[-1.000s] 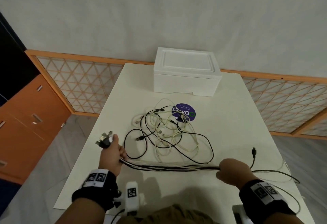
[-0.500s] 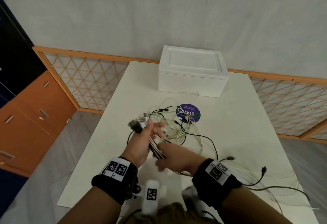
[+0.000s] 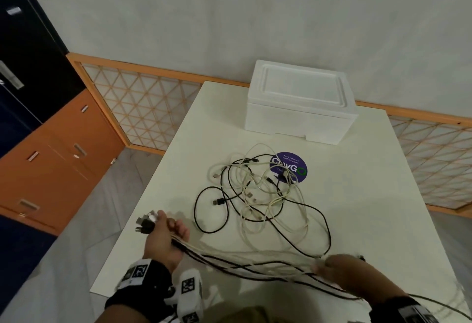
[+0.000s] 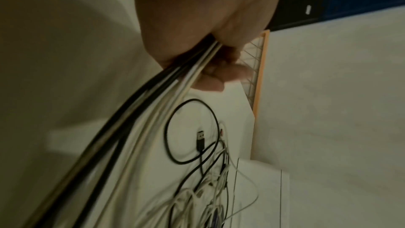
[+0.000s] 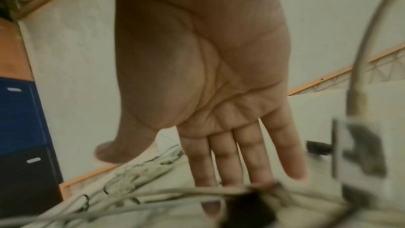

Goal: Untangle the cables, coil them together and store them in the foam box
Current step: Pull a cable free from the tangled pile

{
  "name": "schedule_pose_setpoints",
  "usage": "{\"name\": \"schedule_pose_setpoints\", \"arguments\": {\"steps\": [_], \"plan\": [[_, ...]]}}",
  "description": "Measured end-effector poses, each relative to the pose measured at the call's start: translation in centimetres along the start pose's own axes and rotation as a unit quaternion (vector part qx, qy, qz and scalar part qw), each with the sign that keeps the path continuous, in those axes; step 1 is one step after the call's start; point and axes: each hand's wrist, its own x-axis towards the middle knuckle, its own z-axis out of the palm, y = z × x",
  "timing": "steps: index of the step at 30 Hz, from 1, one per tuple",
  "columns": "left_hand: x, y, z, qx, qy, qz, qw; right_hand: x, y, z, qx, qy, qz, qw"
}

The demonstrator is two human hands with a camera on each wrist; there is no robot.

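Note:
My left hand [image 3: 163, 238] grips one end of a bundle of black and white cables [image 3: 255, 265] above the table's near left corner. Their plugs [image 3: 146, 223] stick out past my thumb. The wrist view shows my left hand [image 4: 210, 23] curled round the bundle [image 4: 136, 127]. The bundle runs right to my right hand [image 3: 339, 271], which lies flat with its fingers [image 5: 241, 153] straight and the strands crossing its fingertips. The other cables lie as a tangle [image 3: 255, 190] mid-table. The white foam box [image 3: 298, 103] stands behind it, lid on.
A round purple sticker [image 3: 288, 167] lies under the tangle's far edge. The white table [image 3: 370, 195] has bare surface at the right. Loose cable ends [image 3: 434, 307] trail off at the near right. An orange lattice rail [image 3: 143, 108] and orange cabinets [image 3: 51, 169] stand left.
Half a second ago both hands met at the tangle. Now the left hand has drawn back to the near left and the right hand has moved right, with the bundle stretched between them.

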Motion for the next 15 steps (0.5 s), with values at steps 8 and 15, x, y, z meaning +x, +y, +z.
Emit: {"name": "schedule_pose_setpoints", "arguments": {"steps": [8,15], "plan": [[-0.9,0.0,0.4,0.097,-0.087,-0.036,0.991,5.4,-10.3,-6.3,0.047,0.23,-0.159,0.959],[-1.7,-0.1,0.2,0.158,-0.127,-0.038,0.978,13.2,-17.1,-6.6,-0.067,0.246,-0.223,0.941]]}}
